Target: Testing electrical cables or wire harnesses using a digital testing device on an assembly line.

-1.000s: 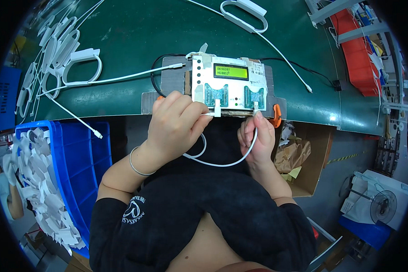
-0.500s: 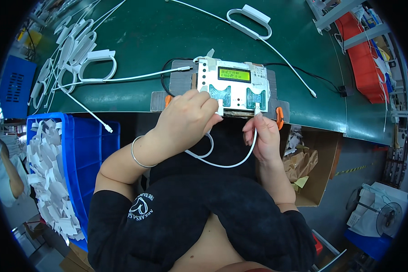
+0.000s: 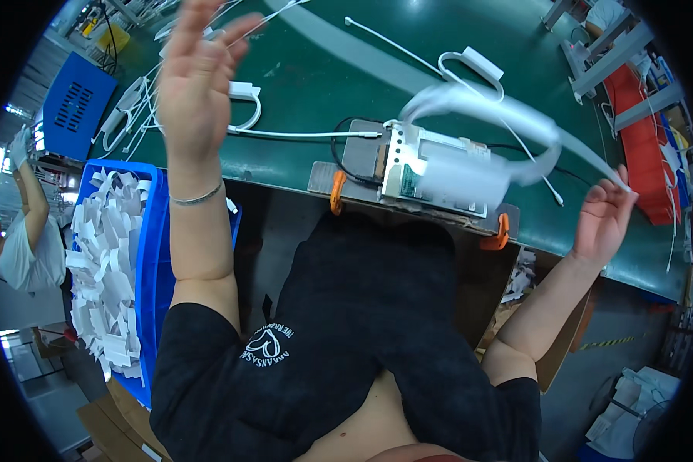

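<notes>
My left hand (image 3: 200, 85) is raised over the left side of the green bench, fingers spread and nothing seen in them. Out to the right, my right hand (image 3: 604, 215) pinches one end of a white cable (image 3: 585, 154). Its coiled, banded middle is smeared by motion and passes over the white test box (image 3: 396, 165). The box's display is hidden behind that blur. Another white cable (image 3: 308, 135) lies with its plug just left of the box. Beyond the box rests a further banded cable (image 3: 481, 65).
Orange clamps (image 3: 337, 192) grip the board under the box at the bench edge. Several banded cables (image 3: 135, 108) lie at the left. A blue bin (image 3: 158, 254) of white paper strips stands below. A red tray (image 3: 643, 146) is at the right, and a co-worker (image 3: 31, 246) at far left.
Both hands have left the test box: the left went up and left and opened, the right moved out right with the cable. The cable's plugs have come off the box. The view has shifted.
</notes>
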A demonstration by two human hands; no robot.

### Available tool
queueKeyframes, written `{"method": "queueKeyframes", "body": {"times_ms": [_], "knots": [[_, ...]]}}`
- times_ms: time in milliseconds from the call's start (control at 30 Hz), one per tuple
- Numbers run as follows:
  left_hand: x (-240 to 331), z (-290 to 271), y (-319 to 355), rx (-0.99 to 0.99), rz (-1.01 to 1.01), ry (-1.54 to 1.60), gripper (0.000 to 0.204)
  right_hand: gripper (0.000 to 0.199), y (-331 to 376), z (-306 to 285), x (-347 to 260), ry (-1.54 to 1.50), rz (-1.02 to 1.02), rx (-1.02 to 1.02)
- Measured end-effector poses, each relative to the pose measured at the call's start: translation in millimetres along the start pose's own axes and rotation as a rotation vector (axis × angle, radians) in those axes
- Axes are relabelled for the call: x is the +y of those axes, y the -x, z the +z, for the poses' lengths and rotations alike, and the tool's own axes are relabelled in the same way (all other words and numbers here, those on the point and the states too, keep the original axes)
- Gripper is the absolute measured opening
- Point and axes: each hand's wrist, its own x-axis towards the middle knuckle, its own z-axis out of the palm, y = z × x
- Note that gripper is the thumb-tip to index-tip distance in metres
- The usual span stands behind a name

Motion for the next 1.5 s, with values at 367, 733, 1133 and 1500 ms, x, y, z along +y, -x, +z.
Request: {"method": "queueKeyframes", "body": {"times_ms": [367,733,1133,1500], "knots": [[-38,5,82,-0.29,0.072,-0.933,0.008,0.045,96,72,107,0.479,0.527,-0.276],[-39,-74,142,0.352,-0.294,-0.799,0.018,0.009,84,105,113,-0.327,0.217,-0.623],[-51,-17,116,0.271,-0.433,-0.112,0.045,0.033,119,71,106,0.547,0.742,-0.059],[-42,52,146,-0.433,-0.743,-0.072,0.022,0.031,127,64,123,0.397,0.72,0.165]]}}
